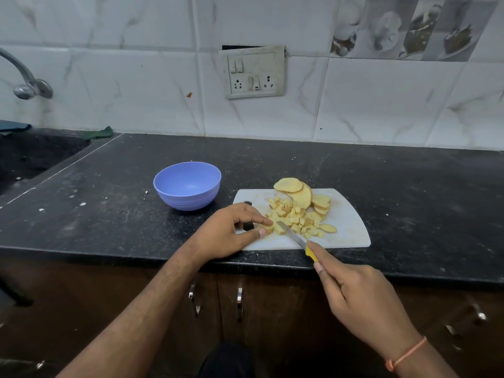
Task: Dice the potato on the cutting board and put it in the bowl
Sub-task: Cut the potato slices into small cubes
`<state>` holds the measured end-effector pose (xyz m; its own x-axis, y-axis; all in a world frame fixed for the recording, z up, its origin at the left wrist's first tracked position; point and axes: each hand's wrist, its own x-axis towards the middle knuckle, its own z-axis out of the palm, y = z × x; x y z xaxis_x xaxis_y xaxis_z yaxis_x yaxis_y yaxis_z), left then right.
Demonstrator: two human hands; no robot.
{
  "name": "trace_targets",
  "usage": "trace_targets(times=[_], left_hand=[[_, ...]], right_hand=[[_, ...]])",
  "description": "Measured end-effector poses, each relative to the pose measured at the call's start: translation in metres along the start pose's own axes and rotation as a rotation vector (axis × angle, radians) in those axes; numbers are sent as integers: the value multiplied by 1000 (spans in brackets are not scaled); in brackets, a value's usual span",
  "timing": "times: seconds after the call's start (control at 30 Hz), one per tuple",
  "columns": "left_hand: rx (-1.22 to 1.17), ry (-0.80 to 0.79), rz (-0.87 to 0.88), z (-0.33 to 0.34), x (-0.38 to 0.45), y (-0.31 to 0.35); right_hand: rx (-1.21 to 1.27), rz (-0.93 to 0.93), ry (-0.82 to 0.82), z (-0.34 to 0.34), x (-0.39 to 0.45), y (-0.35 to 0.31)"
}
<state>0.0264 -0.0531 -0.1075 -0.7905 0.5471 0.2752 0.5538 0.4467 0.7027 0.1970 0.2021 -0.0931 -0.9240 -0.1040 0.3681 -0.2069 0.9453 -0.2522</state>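
On cutting board (351,230): left hand (231,233) pinches potato (268,229); right hand (351,290) grips knife (296,238).

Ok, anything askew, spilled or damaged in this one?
Yes: the switch plate on the wall hangs crooked, leaving a dark gap above it. One potato slice overhangs the board's far edge. The bowl is empty.

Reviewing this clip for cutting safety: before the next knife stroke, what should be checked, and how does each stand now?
1. Right hand grips the knife handle: ok.
2. Left hand fingertips clear of the blade: not ok, they lie right beside it.
3. Potato piece pinned: ok.
4. Cutting board fully on the counter: ok.
5. Uncut slices remain: not ok, dicing unfinished.
6. Bowl nearby, ready: ok, empty.
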Motion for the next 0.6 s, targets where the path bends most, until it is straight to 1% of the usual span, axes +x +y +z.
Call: trace_targets(times=[0.2, 0.33, 0.43, 0.6], left_hand=[[57, 2, 17, 3, 0, -1], [178, -11, 47, 5, -2, 3], [264, -7, 69, 6, -3, 6], [359, 11, 96, 9, -3, 8]], right_hand=[[44, 12, 18, -3, -3, -4], [88, 0, 52, -10, -13, -4], [102, 11, 13, -11, -20, -4], [36, 19, -6, -12, -19, -5]])
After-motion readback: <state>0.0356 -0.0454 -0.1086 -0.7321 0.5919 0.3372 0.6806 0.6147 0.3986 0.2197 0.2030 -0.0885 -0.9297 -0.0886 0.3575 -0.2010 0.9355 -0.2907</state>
